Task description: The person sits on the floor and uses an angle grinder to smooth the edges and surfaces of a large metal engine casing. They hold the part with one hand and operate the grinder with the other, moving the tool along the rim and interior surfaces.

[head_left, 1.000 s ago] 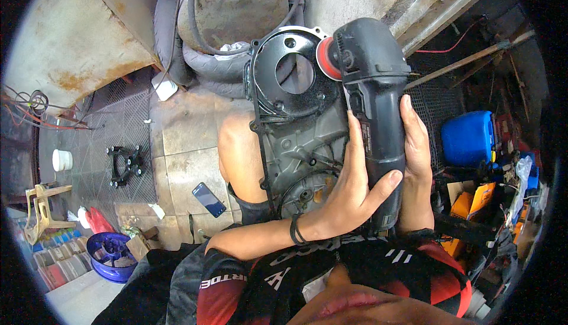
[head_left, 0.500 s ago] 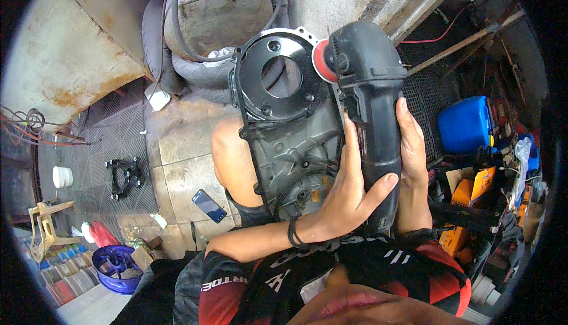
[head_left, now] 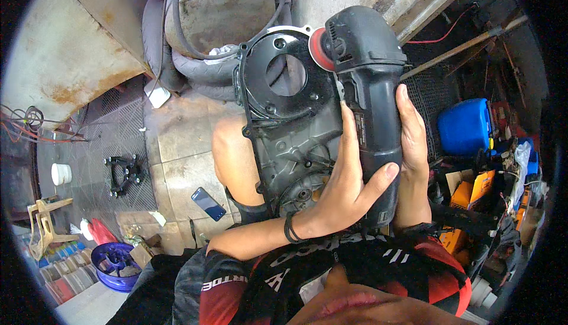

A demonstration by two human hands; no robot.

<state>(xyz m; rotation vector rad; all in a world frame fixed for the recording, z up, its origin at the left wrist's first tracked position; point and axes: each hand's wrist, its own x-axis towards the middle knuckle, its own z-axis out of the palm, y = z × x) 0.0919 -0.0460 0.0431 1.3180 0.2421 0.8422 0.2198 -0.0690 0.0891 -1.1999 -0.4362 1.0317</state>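
Note:
A black handheld polisher [head_left: 378, 115] stands upright in front of me, its handle end near my shirt. Its red round pad [head_left: 321, 50] is turned edge-on to me and meets the outer rim of a black metal engine casing [head_left: 296, 141]. That casing, with a large round opening at its far end, leans over my bare leg. My left hand [head_left: 346, 192] wraps the polisher's left side, thumb across the lower body. From the right, my right hand [head_left: 416, 141] grips the same body, fingers pointing up; part of it is hidden behind the tool.
A phone [head_left: 208, 204] lies on the tiles to the left, near a black bracket [head_left: 123, 175] on a mat. Further left stand a white cup [head_left: 61, 174] and a purple wheel [head_left: 115, 266]. Hoses and tyres sit ahead. On the right are a blue jerrycan [head_left: 465, 126] and orange boxes [head_left: 473, 189].
The polisher's head and pad have moved slightly up and left along the casing's rim. The casing has shifted a little to the right. Both hands keep their hold.

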